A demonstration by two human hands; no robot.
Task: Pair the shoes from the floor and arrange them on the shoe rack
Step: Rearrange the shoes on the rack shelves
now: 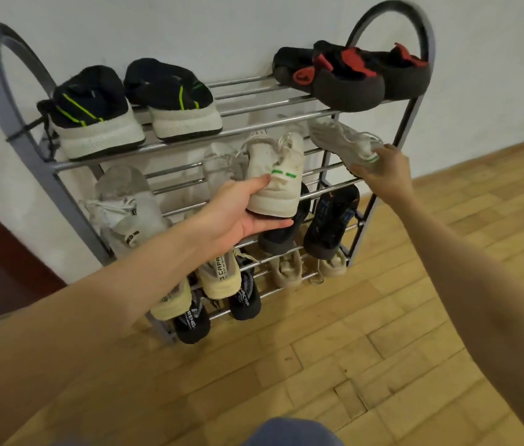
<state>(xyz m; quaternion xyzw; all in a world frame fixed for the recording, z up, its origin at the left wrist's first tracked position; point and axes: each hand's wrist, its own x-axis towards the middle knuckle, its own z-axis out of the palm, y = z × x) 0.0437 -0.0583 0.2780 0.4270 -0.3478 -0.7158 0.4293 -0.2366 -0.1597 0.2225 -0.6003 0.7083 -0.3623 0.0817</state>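
A metal shoe rack (190, 140) with several tiers stands against the white wall. My left hand (238, 210) grips the heel of a white sneaker with a green tab (275, 175), held in front of the second tier. My right hand (383, 169) holds the heel of its matching white sneaker (341, 136), toe pointing into the right end of that tier. On the top tier sit a black pair with neon green stripes (132, 104) and a black and red pair (350, 75).
A white pair (125, 204) lies at the left of the second tier. Dark blue shoes (331, 220), cream shoes (219, 278), beige shoes (286, 268) and black shoes (190, 323) fill the lower tiers. Wooden parquet floor (350, 349) spreads in front.
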